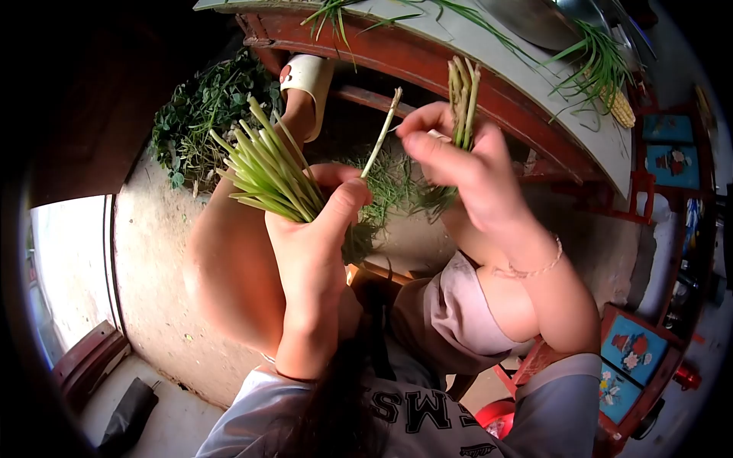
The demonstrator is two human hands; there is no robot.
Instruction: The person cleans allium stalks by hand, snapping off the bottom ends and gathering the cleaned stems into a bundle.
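Note:
My left hand (pixel 317 210) is closed around a thick bunch of chives (pixel 267 172), its pale green stem ends pointing up and left. One single chive stalk (pixel 382 133) stands apart, pinched between the left thumb and forefinger, with a brownish tip. To the right, my right hand (pixel 473 156) grips a smaller bunch of chives (pixel 463 103) with browner ends. Its thumb and forefinger come together close beside the single stalk's tip; whether they hold a scrap is too small to tell. Leaves of the bunches hang partly hidden below the hands.
A table (pixel 565 99) with a red wooden edge holds loose green leaves (pixel 595 65), a corn cob (pixel 620 108) and a metal bowl (pixel 527 19). Dark leafy greens (pixel 206 122) lie on the floor at left. Green trimmings (pixel 397 187) lie between my legs.

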